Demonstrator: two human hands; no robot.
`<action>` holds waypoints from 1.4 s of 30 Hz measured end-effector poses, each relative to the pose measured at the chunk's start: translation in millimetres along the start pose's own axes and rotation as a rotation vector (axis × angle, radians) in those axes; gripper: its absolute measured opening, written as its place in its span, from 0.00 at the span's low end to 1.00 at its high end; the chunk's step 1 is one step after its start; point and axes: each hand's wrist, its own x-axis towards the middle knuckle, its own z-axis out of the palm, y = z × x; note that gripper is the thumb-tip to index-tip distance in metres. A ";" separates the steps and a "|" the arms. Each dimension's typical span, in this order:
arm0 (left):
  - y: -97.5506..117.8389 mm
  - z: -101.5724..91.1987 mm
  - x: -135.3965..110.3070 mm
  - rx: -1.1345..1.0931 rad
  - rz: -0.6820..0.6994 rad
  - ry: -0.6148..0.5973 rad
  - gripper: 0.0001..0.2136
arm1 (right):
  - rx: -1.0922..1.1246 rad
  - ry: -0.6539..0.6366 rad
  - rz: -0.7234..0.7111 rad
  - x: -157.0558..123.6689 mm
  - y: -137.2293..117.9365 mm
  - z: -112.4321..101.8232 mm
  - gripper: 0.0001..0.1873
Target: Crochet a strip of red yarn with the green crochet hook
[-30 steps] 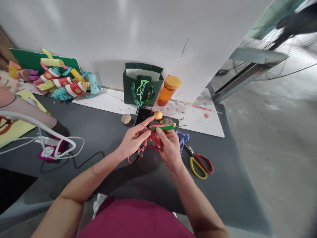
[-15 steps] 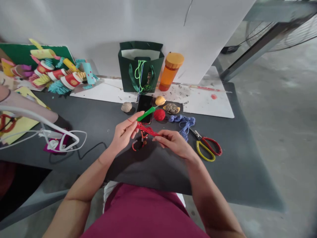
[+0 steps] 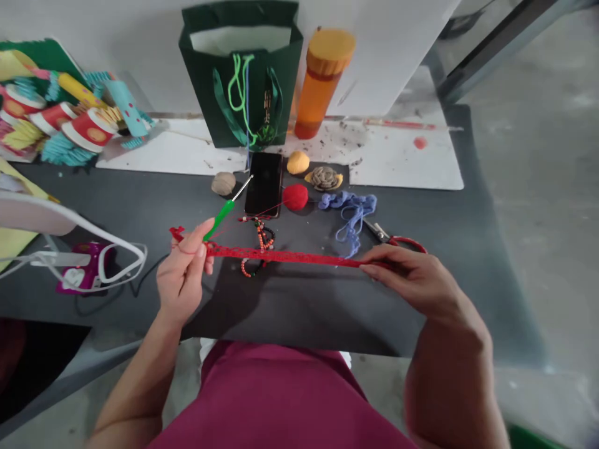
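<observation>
A narrow red crocheted strip (image 3: 285, 256) is stretched level between my two hands above the dark table. My left hand (image 3: 185, 268) is closed on its left end and also grips a crochet hook (image 3: 221, 217) with a green handle, its metal tip pointing up and right. My right hand (image 3: 416, 277) pinches the strip's other end. A thin red thread runs from near my left hand to a red yarn ball (image 3: 295, 197). Beneath the strip lies a beaded bracelet (image 3: 251, 265), partly covered. Scissors (image 3: 384, 235) lie behind my right hand, their handles mostly hidden.
Behind my hands are a phone (image 3: 264, 185), blue crocheted yarn (image 3: 349, 206), a yellow ball (image 3: 298, 163) and a grey rosette (image 3: 324, 178). A green paper bag (image 3: 201, 93) and an orange bottle (image 3: 319, 87) stand farther back. White cables (image 3: 119, 240) and paper-cup crafts (image 3: 88, 129) are at left.
My hands have moved apart, left hand leftward and right hand rightward, pulling the red strip out long. The hook has moved left with my left hand. The view has come closer to the table.
</observation>
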 end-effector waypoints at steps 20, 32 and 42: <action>-27.2 -0.4 -59.3 0.407 -0.104 -0.207 0.20 | -0.449 0.147 -0.461 -71.2 -7.4 104.3 0.20; -30.1 -1.2 -60.4 0.442 -0.150 -0.211 0.16 | -0.607 0.087 -0.224 -96.8 8.8 104.0 0.44; -24.5 2.0 -54.5 0.435 -0.186 -0.146 0.16 | -0.552 0.319 -0.123 -115.6 22.0 95.7 0.35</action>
